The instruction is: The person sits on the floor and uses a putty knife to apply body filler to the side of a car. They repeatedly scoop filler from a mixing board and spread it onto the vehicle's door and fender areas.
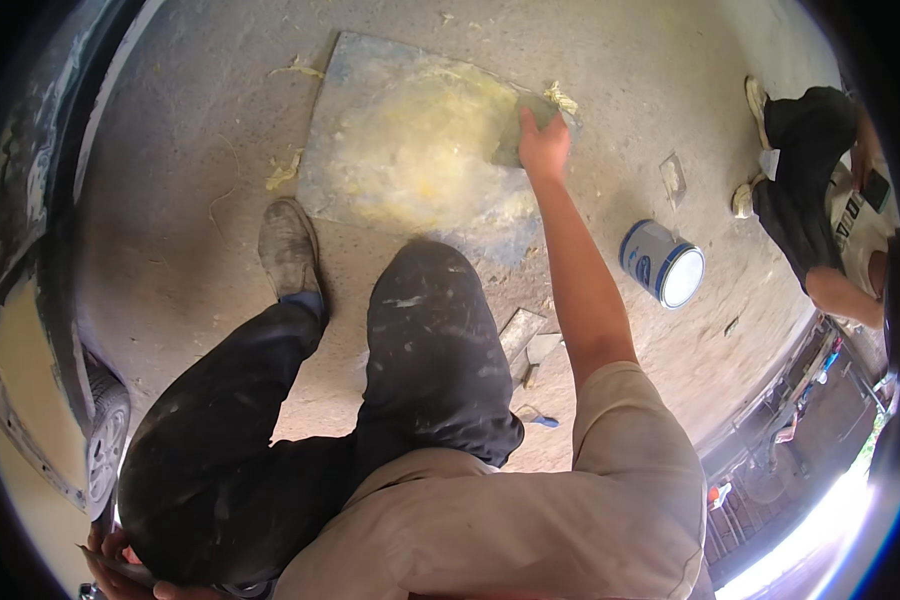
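Evidently gripping a flat dark-green piece point(511, 132) with the right hand point(545, 152), over the right end of a yellow-stained board point(400, 130) spreading leftward from that hand, with a blue-banded can point(650, 256) nearer the body to its right. Cannot tell the grip of the left hand point(117, 583), well apart, partly cut off.

The board point(400, 130) looks matt, the can point(648, 258) metal.

can label point(647, 259): print too small | seated person's shirt point(870, 226): dark lettering point(851, 212)
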{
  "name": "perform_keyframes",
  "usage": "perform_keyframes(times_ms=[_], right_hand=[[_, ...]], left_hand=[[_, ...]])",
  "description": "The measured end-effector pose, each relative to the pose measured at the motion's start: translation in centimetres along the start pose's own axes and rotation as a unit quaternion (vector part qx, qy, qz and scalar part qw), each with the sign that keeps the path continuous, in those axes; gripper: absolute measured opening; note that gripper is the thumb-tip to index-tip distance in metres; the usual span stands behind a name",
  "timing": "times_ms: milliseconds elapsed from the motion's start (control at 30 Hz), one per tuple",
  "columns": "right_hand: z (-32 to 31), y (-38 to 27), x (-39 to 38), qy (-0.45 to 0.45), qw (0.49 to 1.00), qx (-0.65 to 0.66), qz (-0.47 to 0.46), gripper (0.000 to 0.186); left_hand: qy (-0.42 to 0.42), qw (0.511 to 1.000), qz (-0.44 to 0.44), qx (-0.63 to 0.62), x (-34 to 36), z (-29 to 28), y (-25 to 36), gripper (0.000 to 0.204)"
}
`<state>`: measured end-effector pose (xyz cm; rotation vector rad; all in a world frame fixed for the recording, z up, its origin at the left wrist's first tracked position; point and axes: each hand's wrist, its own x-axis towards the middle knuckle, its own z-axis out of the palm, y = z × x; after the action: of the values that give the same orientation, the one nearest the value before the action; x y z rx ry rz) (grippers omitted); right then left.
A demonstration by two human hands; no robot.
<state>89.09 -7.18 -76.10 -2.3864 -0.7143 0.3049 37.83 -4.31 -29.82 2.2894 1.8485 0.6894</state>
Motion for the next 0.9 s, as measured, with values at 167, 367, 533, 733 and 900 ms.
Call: perform_keyframes(times_ms=[167, 367, 533, 733, 900], right_hand=[[4.2, -3.3, 2.5, -0.058, 0.992, 0.064, -0.087, 0.047], [9.6, -9.1, 2.7, -0.103, 0.989, 0.013, -0.102, 0.039], [15.5, -17.1, -0.6, -0.225, 0.966, 0.027, -0.128, 0.032], [17.1, -20.6, -6.0, -0.244, 0.96, 0.087, -0.102, 0.043], [6.4, -15.0, -7.1, -0.243, 0.962, 0.107, -0.063, 0.042]], left_hand=[[-0.019, 0.997, -0.014, 0.07, 0.3, -0.1, -0.6, 0.082], [-0.044, 0.991, -0.026, 0.126, 0.5, -0.6, -1.2, 0.08], [-0.035, 0.993, -0.017, 0.115, -0.1, -1.2, -0.5, 0.08], [-0.03, 0.996, -0.004, 0.082, 0.8, -0.3, 0.1, 0.079], [-0.057, 0.988, -0.031, 0.143, -0.4, -1.4, 0.1, 0.081]])
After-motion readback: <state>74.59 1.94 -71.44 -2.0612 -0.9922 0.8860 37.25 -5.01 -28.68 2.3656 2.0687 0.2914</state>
